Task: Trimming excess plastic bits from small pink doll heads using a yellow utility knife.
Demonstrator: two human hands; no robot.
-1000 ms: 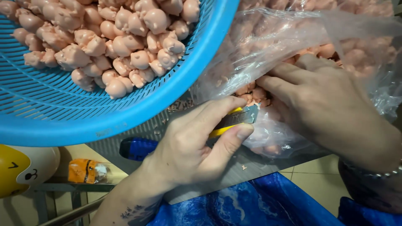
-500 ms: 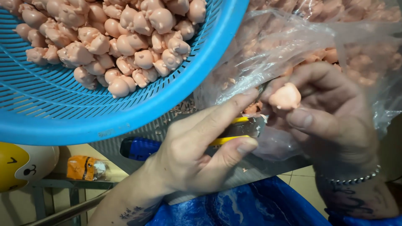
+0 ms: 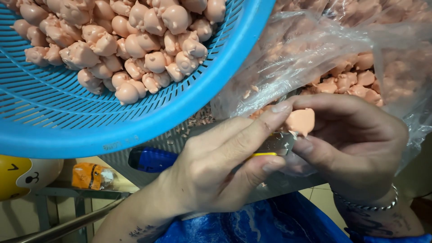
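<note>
Right hand (image 3: 355, 148): fingers curled closed around one small pink figurine (image 3: 300, 120), pinched between thumb and fingertips at centre-right of the scene; a beaded bracelet (image 3: 366, 204) sits at the wrist. Figurine: soft peach-pink, rounded and smooth, matte, one blunt lobe showing above the fingers, the rest hidden in the grip. Left hand (image 3: 216, 171): closed on a utility knife (image 3: 274, 146), forefinger stretched along its top, thumb pressed underneath; the knife shows a grey metal blade section and a yellow strip, its tip lying right against the lower edge of the figurine. Just behind both hands, far and to the right: a clear plastic bag (image 3: 342, 49), crumpled, filled with many more pink figurines of the same kind, blurred through the film. Upper left: a large blue plastic colander basket (image 3: 135, 130), slotted wall, tilted, holding a heap of like figurines, rounded animal shapes with small ears. Beneath the basket: a blue-handled tool (image 3: 150, 159), partly hidden. Lower left, well apart: a yellow and white round toy (image 3: 22, 175) and a small orange object (image 3: 92, 176). Near edge: blue cloth (image 3: 252, 225).
</note>
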